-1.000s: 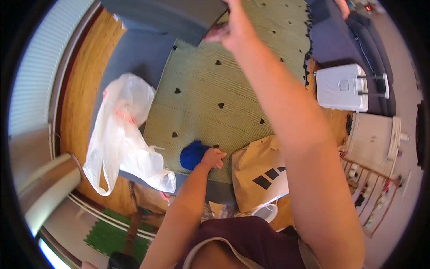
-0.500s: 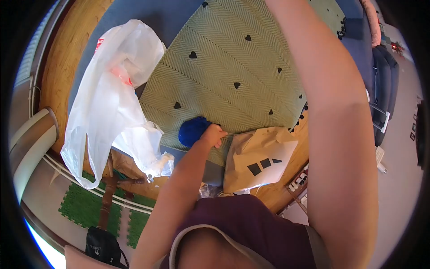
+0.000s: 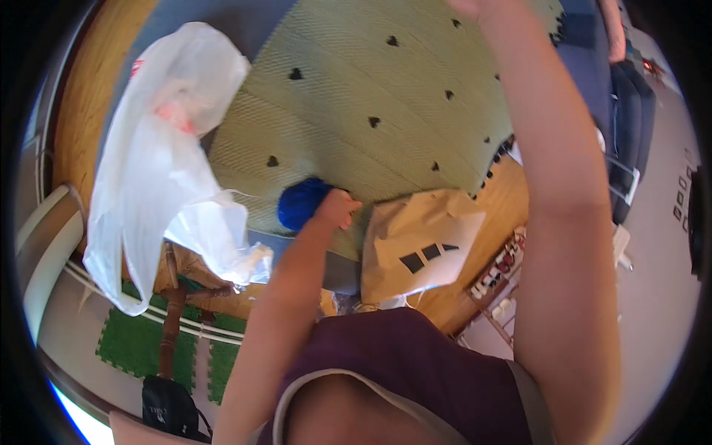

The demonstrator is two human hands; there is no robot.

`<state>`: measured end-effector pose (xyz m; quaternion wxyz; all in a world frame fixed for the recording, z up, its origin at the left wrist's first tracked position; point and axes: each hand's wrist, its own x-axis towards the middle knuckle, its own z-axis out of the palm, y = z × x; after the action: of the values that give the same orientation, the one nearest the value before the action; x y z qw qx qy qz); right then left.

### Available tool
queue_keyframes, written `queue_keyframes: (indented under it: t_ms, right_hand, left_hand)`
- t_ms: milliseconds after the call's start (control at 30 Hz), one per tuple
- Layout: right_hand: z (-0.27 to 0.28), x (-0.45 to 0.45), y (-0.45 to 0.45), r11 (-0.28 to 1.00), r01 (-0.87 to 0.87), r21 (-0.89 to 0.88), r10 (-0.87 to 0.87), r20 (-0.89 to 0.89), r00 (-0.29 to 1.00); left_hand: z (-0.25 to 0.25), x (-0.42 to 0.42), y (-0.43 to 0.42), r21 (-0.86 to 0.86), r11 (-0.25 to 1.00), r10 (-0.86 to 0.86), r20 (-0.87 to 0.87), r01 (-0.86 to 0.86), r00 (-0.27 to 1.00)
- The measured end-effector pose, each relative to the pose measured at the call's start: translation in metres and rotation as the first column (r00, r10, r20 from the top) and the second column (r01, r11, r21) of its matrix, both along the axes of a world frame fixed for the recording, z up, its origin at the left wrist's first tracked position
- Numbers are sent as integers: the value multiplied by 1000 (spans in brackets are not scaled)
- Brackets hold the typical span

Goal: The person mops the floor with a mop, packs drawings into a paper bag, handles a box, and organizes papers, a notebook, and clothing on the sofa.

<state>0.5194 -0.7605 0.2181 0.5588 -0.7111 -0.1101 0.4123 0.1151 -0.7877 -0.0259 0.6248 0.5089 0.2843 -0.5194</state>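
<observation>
A round, soft-looking deep-blue bundle (image 3: 298, 205) lies on a green herringbone cover (image 3: 334, 141) with black hearts. Against the right side of the bundle is my left hand (image 3: 340, 208), its fingers curled and closed on the bundle's edge. My right arm stretches up across the cover. At the top edge of the view my right hand (image 3: 473, 6) is cut off and blurred, so its fingers cannot be made out. Just right of my left hand stands a brown paper bag (image 3: 393, 237) with black shapes on a pale panel.
A white plastic bag (image 3: 141, 170) with red print slumps at the left. Below it are a wooden post (image 3: 172, 319), green foam mats (image 3: 133, 341) and a black bag (image 3: 167, 408). Small items fill a shelf (image 3: 497, 271) at lower right. A dark chair (image 3: 630, 141) stands far right.
The whole view has shifted slightly, with the bags and cover appearing further left and up. More of my right hand shows at the top. My left hand stays beside the blue bundle.
</observation>
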Motion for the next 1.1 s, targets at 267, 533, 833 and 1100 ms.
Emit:
queue_keyframes:
  t_ms: [267,533,833,1100]
  right_hand:
    - [-102,-208,-426,490,639,-593,-132,674,727]
    - [-133,-630,-574,138,195,-971,-943,-69,324]
    - [-180,-711,-410,266,671,-692,-763,-577,-292]
    - [-162,-672,-392,-96,918,-386,-874,-409,-264]
  left_hand:
    - [6,4,-2,96,991,-102,57,96,993]
    - [19,6,-8,183,976,-131,48,120,990]
    - [29,-4,-20,339,932,-172,104,128,980]
    - [38,-22,-29,403,906,-191,119,128,974]
